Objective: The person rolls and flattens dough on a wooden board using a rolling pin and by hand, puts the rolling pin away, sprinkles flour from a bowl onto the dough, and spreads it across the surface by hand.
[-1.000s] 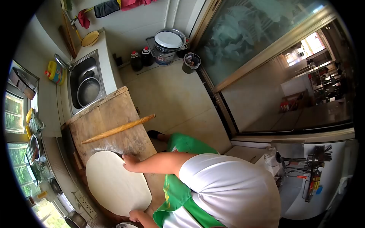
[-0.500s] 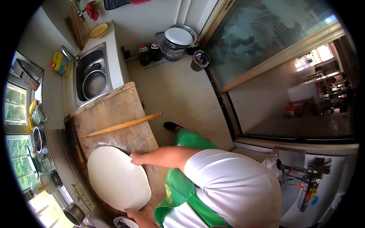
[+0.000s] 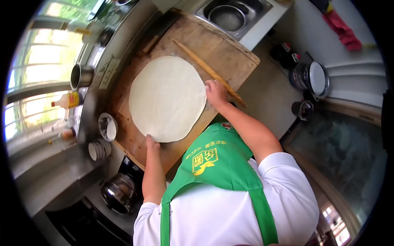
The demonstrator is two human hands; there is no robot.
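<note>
A large, round, thin sheet of dough (image 3: pixel 167 98) lies on the wooden board (image 3: pixel 234 55). My right hand (image 3: pixel 216 93) has its fingers closed at the sheet's right edge, close beside a long wooden rolling pin (image 3: pixel 199 61). At the lower edge of the dough, my left hand (image 3: pixel 152 142) pinches the rim with the thumb on top; its other fingers are mostly hidden. The pin rests slantwise along the right side of the dough.
A bowl with white powder (image 3: pixel 108 127) and stacked bowls (image 3: pixel 99 150) stand left of the board. Below them is a steel pot (image 3: pixel 119 193). A sink (image 3: pixel 256 12) holding a metal basin (image 3: pixel 227 18) lies beyond the board.
My view has turned, so the board now appears rotated and more central. The dough looks rounder from here. Both hands remain at its edge, and the right hand is now nearer the rolling pin.
</note>
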